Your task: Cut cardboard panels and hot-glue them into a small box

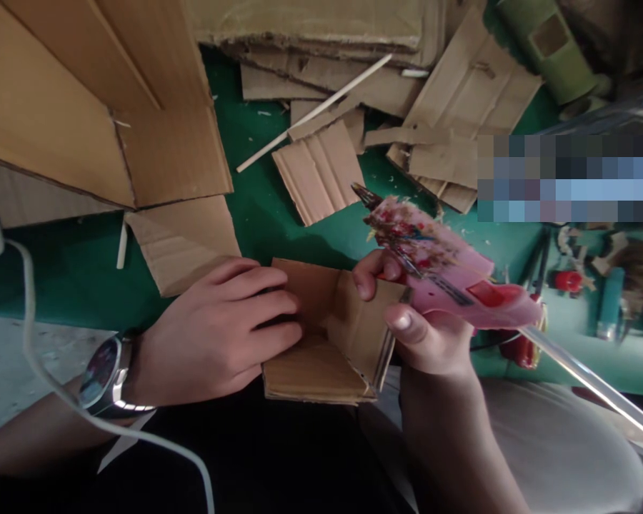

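My left hand (225,332), with a watch on its wrist, curls its fingers over the left wall of a small cardboard box (316,375). The box's open inside faces up at me, and its left wall is mostly hidden by those fingers. My right hand (434,335) is closed around a pink glue gun (450,268), smeared with old glue and dirt. The gun's dark nozzle points up and left, away from the box, and a clear glue stick (589,378) sticks out of its back end. The right thumb and a fingertip also touch the box's right wall.
Cardboard scraps (318,171) and a thin wooden stick (313,114) lie on the green table (257,214). A large cardboard piece (171,143) stands at the left. Near me runs a white cable (32,343). Blurred tools, including red-handled pliers (522,350), lie at the right.
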Action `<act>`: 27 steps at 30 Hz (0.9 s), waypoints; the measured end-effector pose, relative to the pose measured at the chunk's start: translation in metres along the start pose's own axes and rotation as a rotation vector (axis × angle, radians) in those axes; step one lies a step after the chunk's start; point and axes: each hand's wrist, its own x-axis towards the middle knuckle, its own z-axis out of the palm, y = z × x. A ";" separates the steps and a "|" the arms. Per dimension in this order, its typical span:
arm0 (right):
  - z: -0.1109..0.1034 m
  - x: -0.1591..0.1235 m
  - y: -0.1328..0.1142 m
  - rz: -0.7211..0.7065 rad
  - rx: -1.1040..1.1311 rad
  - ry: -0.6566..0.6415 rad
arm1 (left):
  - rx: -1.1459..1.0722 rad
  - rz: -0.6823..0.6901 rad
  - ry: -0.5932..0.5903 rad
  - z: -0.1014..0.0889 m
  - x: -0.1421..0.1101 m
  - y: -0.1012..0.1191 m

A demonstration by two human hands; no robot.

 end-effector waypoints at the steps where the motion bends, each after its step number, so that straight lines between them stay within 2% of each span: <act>1: 0.000 0.000 0.000 -0.009 -0.009 0.009 | 0.000 0.001 0.001 0.000 0.000 0.000; 17: 0.003 0.000 0.002 -0.005 -0.113 0.028 | 0.000 -0.001 0.013 0.001 0.001 0.000; 24: 0.000 0.000 0.006 0.010 0.001 -0.010 | -0.018 -0.014 0.009 0.001 0.000 0.000; 27: -0.001 -0.003 0.010 0.031 0.046 0.017 | -0.023 -0.020 0.018 0.002 -0.001 -0.001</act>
